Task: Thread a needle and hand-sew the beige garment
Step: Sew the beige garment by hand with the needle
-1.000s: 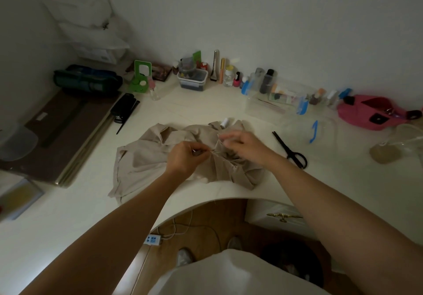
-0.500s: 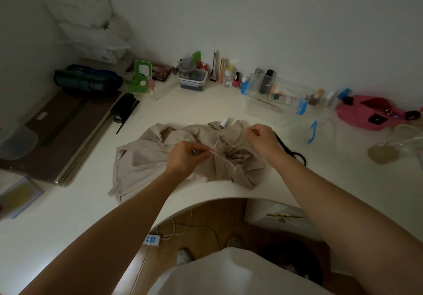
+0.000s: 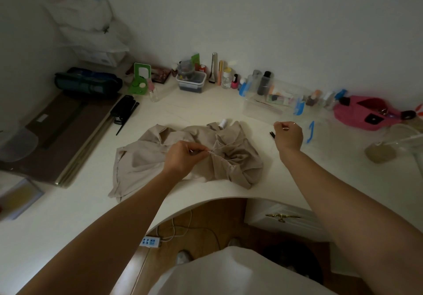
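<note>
One wide-angle camera, worn on the head, looks forward and down from close above the white desk (image 3: 206, 109). The wall (image 3: 274, 20) fills the upper frame; the left hand (image 3: 183, 158) and right hand (image 3: 288, 134) sit mid-frame.

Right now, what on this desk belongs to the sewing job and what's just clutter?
Job: beige garment; left hand pinching its fabric; right hand pinched, apparently on the thread; white thread spool; black scissors, mostly hidden.
Clutter: pink pouch; clear box; green stand; pink bottle; teal bag.
</note>
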`<state>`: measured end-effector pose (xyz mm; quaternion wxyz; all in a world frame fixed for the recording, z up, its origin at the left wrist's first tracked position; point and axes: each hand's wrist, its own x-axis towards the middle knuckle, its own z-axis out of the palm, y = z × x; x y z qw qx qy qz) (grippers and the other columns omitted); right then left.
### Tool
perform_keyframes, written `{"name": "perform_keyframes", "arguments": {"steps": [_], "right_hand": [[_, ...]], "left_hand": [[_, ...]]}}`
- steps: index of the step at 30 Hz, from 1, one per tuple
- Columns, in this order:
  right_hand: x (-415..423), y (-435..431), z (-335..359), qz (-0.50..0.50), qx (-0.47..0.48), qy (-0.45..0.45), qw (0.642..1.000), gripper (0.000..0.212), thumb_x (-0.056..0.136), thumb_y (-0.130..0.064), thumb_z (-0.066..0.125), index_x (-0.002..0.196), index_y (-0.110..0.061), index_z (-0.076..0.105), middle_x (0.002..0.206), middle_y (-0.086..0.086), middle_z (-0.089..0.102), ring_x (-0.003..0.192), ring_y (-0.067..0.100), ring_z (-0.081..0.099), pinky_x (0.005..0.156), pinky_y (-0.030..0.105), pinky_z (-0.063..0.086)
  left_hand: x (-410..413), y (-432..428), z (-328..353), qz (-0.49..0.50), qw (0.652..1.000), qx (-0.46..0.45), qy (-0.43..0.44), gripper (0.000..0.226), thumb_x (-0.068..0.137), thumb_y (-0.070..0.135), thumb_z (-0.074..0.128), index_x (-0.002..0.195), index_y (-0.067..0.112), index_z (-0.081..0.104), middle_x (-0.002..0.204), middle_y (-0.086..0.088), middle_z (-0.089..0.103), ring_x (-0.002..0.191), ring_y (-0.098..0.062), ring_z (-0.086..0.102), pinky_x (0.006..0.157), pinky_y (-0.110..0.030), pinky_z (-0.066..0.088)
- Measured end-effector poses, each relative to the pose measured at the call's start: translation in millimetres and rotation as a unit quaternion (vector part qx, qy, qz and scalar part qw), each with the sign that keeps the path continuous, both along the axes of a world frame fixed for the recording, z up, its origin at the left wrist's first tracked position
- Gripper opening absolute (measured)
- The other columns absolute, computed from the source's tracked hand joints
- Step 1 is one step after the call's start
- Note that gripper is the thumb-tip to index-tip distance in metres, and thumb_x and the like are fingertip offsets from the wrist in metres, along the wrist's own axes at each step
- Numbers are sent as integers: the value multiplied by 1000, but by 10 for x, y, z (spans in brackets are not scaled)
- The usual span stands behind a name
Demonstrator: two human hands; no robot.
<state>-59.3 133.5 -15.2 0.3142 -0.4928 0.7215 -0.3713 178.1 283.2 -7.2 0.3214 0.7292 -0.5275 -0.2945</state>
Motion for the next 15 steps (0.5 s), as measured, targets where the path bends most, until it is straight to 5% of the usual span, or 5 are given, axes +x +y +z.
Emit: {"name": "perform_keyframes", "arguments": {"steps": [5, 8, 12, 15], "right_hand": [[45, -17, -20, 22, 69, -49, 996, 24, 94, -26, 53, 111, -9, 54, 104, 7, 54, 90, 21, 53, 74, 32, 44], [187, -2, 19, 95, 132, -81, 983, 15, 97, -11, 40, 112, -12, 42, 101, 9, 47, 83, 20, 48, 68, 30, 40], [413, 238, 233, 225, 88, -94, 966, 24, 101, -2, 37, 108, -8, 59, 75, 6, 59, 68, 14, 57, 77, 32, 51], [522, 437, 364, 302, 76, -148, 939, 22, 101, -4, 47, 113, -6, 64, 78, 7, 69, 58, 14, 64, 56, 23, 53]], "left_hand": [[5, -11, -12, 3, 1000, 4, 4, 11, 85, 30, 71, 94, 31, 76, 88, 13, 71, 82, -5, 60, 78, -35, 53], [2, -19, -12, 5, 1000, 1, 2, 10, 85, 29, 71, 94, 30, 76, 91, 10, 73, 78, -2, 59, 77, -32, 53], [5, -30, -19, 9, 1000, 3, 4, 11, 85, 29, 71, 94, 28, 76, 85, 15, 69, 80, -3, 59, 81, -38, 54], [8, -30, -20, 6, 1000, 1, 1, 10, 85, 29, 71, 93, 28, 76, 85, 15, 70, 81, -4, 61, 82, -41, 54]]}}
